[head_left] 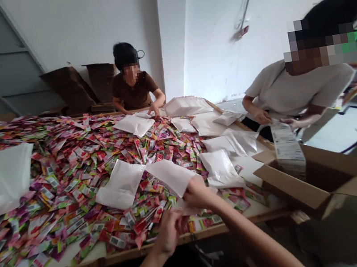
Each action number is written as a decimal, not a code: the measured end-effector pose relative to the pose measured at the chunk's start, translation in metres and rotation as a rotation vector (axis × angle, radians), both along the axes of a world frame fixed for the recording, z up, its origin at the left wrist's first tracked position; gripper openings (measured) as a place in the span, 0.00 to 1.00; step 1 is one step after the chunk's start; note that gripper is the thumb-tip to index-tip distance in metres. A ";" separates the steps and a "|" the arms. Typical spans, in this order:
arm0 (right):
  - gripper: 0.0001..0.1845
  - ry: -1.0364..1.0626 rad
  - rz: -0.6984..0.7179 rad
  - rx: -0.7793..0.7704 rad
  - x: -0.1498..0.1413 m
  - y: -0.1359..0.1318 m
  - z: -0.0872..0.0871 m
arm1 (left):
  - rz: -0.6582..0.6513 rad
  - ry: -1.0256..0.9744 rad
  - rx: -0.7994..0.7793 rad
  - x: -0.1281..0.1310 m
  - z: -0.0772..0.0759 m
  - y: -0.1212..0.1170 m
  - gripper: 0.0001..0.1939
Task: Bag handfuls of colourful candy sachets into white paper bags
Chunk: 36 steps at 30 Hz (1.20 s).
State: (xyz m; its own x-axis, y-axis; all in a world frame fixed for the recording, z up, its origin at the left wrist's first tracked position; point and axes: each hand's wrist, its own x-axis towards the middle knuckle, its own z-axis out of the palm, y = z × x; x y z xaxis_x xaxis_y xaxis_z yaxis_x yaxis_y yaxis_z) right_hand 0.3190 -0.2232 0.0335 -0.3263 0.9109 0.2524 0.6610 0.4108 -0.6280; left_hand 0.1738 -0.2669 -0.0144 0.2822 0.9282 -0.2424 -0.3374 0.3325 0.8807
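A white plastic bag (pixel 168 175) lies slanted over a heap of small printed sachets (pixel 81 185) in front of me. Its lower end bends down between my two hands. My right hand (pixel 199 194) is closed on the bag's near right edge, with the fingertips partly hidden. Lower and to the left, my left hand (pixel 171 230) has its fingers curled at the pale film of the bag's mouth. Just left of it rests another white bag (pixel 122 185), looking filled. A plump white bag (pixel 222 169) lies to the right of my right hand.
At the table's right corner stands an open cardboard box (pixel 295 187); a co-worker (pixel 299 82) holds a strip of white labels (pixel 286 143) over it. Across the table another person (pixel 135 88) handles bags. Stacked white bags (pixel 187 105) lie at the back, loose ones (pixel 5 174) at left.
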 end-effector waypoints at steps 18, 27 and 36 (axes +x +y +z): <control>0.18 -0.616 -0.378 -0.187 0.077 0.019 -0.131 | 0.086 -0.253 -0.083 -0.033 0.031 0.035 0.17; 0.21 -0.069 -0.580 -0.259 0.114 0.035 -0.101 | -0.014 -0.039 -0.016 -0.035 0.041 0.034 0.18; 0.12 -0.433 -0.588 -0.324 0.064 0.013 -0.131 | -0.099 0.483 0.262 -0.041 0.051 0.021 0.16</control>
